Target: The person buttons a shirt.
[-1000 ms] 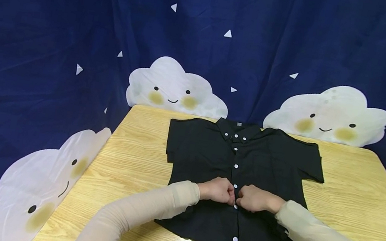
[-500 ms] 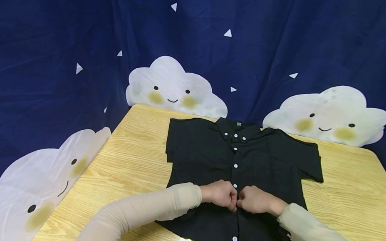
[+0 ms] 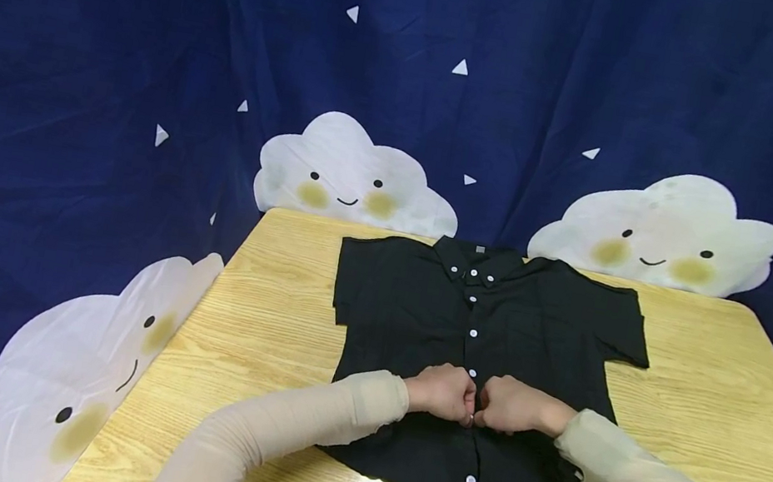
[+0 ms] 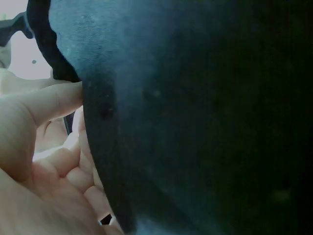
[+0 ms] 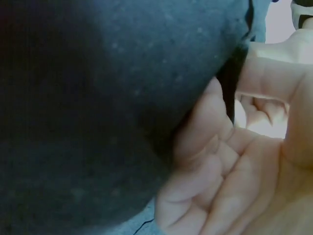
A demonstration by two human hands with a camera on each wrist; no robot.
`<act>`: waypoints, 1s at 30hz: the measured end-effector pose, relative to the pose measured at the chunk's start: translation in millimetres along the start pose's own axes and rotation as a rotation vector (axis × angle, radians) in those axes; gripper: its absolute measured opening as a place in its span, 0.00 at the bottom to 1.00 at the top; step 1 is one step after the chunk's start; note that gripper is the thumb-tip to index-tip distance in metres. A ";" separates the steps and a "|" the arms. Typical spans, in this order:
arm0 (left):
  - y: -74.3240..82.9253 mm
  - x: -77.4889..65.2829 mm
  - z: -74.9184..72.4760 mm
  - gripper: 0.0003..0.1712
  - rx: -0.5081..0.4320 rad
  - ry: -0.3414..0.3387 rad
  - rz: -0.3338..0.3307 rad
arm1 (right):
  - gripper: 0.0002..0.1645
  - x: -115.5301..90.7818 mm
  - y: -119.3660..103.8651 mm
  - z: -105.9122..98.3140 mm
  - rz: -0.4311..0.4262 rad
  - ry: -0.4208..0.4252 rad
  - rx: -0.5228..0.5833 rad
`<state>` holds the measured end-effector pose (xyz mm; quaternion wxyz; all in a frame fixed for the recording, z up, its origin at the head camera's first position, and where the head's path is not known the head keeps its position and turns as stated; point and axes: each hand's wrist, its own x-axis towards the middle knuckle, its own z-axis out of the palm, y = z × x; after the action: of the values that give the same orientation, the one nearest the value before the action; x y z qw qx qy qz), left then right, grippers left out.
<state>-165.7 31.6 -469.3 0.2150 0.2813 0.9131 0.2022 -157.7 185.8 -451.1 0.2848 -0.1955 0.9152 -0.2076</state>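
A black short-sleeved button-up shirt (image 3: 407, 303) lies front up on the wooden table, collar at the far end. My left hand (image 3: 444, 391) pinches one edge of its front placket, below the middle. Facing it across the placket, my right hand (image 3: 515, 405) pinches the other edge, the fingertips of both nearly meeting. Between them a bit of white button shows, mostly covered. In the left wrist view, the left thumb and curled fingers hold the cloth edge (image 4: 102, 147). The right wrist view has the right fingers (image 5: 200, 132) curled at the cloth, their tips partly hidden behind it.
Further white buttons run along the placket, one above the hands (image 3: 473, 373) and one near the hem (image 3: 471, 481). The wooden table (image 3: 287, 293) extends on both sides of the shirt. Behind hangs a dark blue curtain (image 3: 403, 41) printed with clouds.
Both hands have moved slightly down the placket and closer together. The white button that showed below the fingers one second ago is now mostly covered by the fingertips.
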 end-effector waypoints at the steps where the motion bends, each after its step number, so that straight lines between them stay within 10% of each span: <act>1: 0.4 0.5 0.4 0.09 0.018 0.008 0.004 | 0.12 -0.6 -0.4 0.0 -0.009 -0.001 -0.001; 13: 1.6 -0.7 2.4 0.11 -0.007 0.048 0.034 | 0.11 -3.8 2.4 3.3 -0.078 0.081 0.025; 30: -3.0 1.8 0.3 0.07 -0.534 -0.008 -0.112 | 0.12 -1.8 2.2 7.2 0.047 0.102 0.180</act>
<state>-168.2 30.4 -471.6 0.2958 0.1647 0.8408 0.4225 -152.5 186.6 -456.9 0.2590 -0.1368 0.9105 -0.2919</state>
